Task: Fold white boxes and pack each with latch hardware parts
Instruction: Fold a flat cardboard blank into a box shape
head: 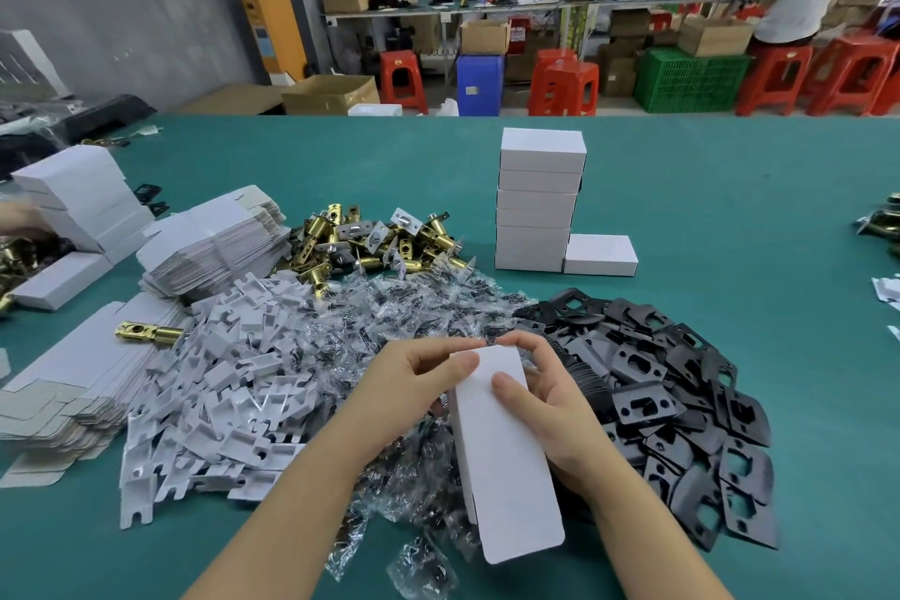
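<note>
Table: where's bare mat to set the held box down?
Bare green mat lies right of the stacked white boxes, beyond the black plates. Also the near-left corner. Crowded in front of both hands: screw bags, white inserts.

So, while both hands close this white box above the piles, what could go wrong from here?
1. The white cardboard box is held in the air by the left hand and right hand; its near end flap looks open, so parts might slide out.
2. The tall stack of closed white boxes leans slightly and could topple if bumped.
3. The pile of clear plastic screw bags overlaps the black metal strike plates, so a wrong pick is possible.
</note>
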### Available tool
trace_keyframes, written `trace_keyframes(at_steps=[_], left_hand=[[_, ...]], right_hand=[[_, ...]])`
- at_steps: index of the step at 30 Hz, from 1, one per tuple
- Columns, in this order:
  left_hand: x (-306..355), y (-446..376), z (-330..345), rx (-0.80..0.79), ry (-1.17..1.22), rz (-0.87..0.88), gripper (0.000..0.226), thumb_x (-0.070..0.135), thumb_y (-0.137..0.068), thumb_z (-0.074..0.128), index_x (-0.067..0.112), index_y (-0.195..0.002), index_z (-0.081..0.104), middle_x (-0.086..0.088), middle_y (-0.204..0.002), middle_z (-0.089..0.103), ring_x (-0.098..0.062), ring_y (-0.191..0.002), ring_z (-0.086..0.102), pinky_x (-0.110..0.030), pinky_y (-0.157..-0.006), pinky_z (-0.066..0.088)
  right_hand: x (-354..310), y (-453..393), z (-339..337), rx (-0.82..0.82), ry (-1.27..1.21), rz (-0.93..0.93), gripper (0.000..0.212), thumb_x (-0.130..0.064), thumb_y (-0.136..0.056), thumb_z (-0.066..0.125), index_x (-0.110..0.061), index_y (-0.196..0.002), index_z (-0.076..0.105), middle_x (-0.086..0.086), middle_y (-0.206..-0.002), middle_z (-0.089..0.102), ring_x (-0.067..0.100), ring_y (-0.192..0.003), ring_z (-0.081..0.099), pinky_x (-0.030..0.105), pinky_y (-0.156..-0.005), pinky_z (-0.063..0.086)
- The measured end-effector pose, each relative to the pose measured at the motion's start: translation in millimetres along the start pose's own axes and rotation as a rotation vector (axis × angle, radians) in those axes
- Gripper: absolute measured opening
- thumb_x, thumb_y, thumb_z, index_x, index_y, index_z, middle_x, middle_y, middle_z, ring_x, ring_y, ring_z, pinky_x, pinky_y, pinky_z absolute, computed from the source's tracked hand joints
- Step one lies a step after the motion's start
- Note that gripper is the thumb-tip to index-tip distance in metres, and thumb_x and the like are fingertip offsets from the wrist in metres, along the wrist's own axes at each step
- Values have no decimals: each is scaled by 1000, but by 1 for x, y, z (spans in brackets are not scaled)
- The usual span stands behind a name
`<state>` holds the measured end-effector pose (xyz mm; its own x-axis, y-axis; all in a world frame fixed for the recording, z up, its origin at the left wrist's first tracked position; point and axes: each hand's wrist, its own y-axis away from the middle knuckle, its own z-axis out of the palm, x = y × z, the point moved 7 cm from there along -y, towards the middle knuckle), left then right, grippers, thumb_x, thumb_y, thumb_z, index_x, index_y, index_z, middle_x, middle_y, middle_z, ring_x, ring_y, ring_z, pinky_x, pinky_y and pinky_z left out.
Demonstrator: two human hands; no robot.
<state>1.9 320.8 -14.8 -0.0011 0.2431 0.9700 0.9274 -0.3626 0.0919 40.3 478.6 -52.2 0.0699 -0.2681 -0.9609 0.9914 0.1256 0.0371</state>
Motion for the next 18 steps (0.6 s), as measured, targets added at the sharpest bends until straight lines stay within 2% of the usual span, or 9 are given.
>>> trace_keyframes(at_steps=[4, 6, 10, 12, 15, 18], left_hand=[[1, 0, 0, 4, -39, 31, 20, 28, -96, 69, 42, -106, 79, 4, -97, 79, -26, -88, 70, -47, -81, 58], [1, 0, -1, 0, -40, 35, 20, 27, -97, 69, 41, -105, 80, 5, -98, 79, -26, -91, 71, -51, -86, 58], [-1, 0, -5, 34, -27, 21, 19, 25, -98, 67, 37, -105, 80, 2, -98, 78, -33, -97, 69, -55, -85, 57], [-1, 0, -5, 27, -33, 26, 20, 26, -99, 65, 38, -106, 80, 4, -99, 78, -27, -96, 70, -50, -85, 58], [0, 0, -4, 11, -126, 40, 22, 34, -103, 58, 44, -111, 76, 15, -101, 75, -8, -94, 67, -36, -85, 55], [11, 2, -7, 84, -347, 164, 31, 29, -106, 50, 51, -124, 64, 31, -122, 64, 10, -109, 57, -15, -88, 46]], right_hand=[[1, 0, 0, -5, 7, 14, 28, -28, -89, 75, -32, -112, 59, 9, -103, 74, 31, -83, 73, 39, -61, 60], [2, 0, -1, -10, -4, 26, 26, -29, -90, 73, -31, -112, 59, 9, -102, 74, 30, -83, 72, 40, -61, 61], [7, 0, 0, -12, -69, 82, 29, -34, -92, 65, -29, -120, 62, 15, -108, 71, 29, -83, 70, 40, -64, 59], [7, 0, 0, -10, -84, 86, 30, -33, -92, 65, -26, -121, 64, 18, -110, 69, 29, -84, 70, 39, -65, 59], [8, -1, -1, -4, -104, 101, 25, -31, -93, 64, -25, -117, 66, 14, -105, 72, 26, -80, 70, 37, -61, 59], [13, -4, -8, 33, -147, 180, 16, -30, -102, 57, -25, -113, 67, 7, -93, 75, 20, -71, 70, 34, -55, 56]])
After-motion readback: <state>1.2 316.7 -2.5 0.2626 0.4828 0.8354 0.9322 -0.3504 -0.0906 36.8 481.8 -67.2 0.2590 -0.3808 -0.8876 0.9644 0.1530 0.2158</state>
